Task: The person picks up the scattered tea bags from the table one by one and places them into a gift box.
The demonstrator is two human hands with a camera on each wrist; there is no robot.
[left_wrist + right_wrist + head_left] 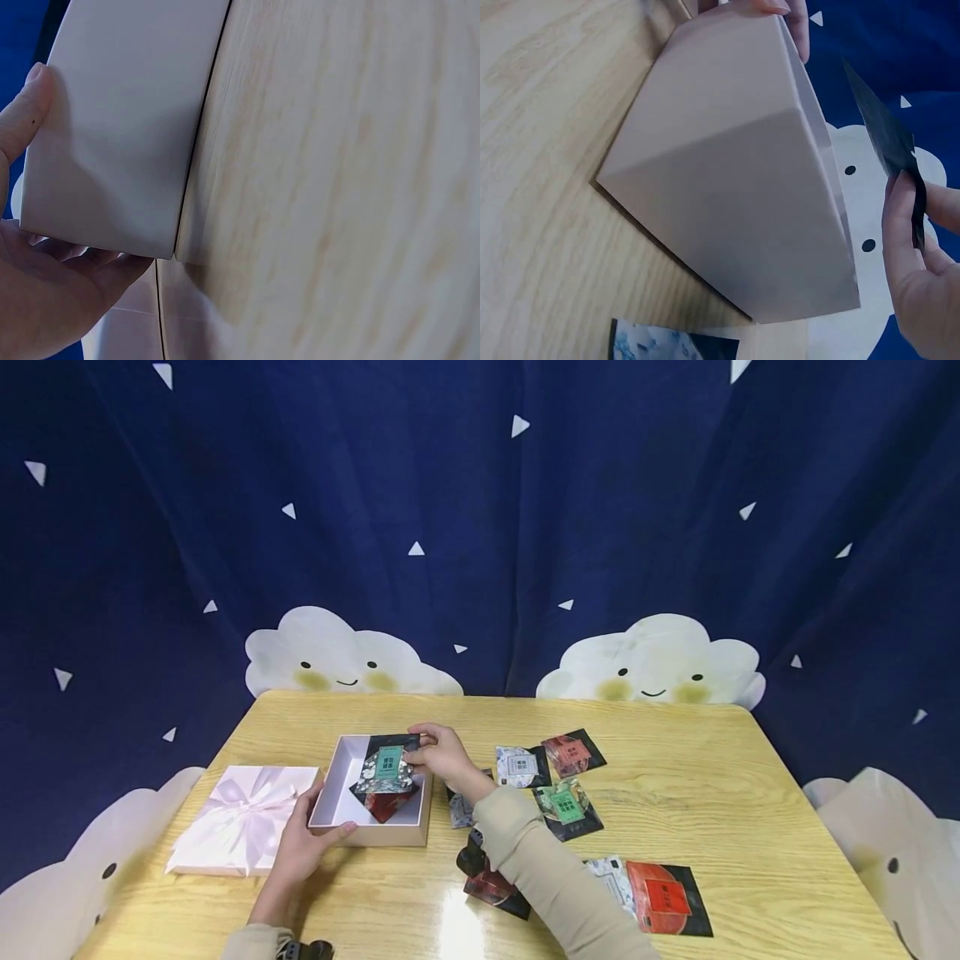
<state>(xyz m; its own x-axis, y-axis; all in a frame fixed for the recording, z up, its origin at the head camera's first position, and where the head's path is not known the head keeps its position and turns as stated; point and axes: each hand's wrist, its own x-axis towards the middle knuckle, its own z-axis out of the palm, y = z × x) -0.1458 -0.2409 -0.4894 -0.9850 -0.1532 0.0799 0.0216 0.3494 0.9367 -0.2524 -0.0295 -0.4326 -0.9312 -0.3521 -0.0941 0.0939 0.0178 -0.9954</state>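
An open pale pink box (375, 836) stands on the wooden table. My left hand (303, 839) grips its near left corner; in the left wrist view the thumb lies near the top edge of one wall and the fingers along another. My right hand (448, 760) pinches the edge of a flat black sachet (388, 763) with a green label, above the box. In the right wrist view this sachet (885, 131) appears edge-on between thumb and fingers, apart from the box. Below it, a dark red sachet (382, 807) lies inside the box, partly covered.
Left of the box lies a pink lid (281, 785) with a ribbon bow. To the right are several sachets: blue-white (517, 766), red (573, 752), green (567, 808) and orange-red (666, 897). My right forearm partly hides others. A dark blue curtain hangs behind the table.
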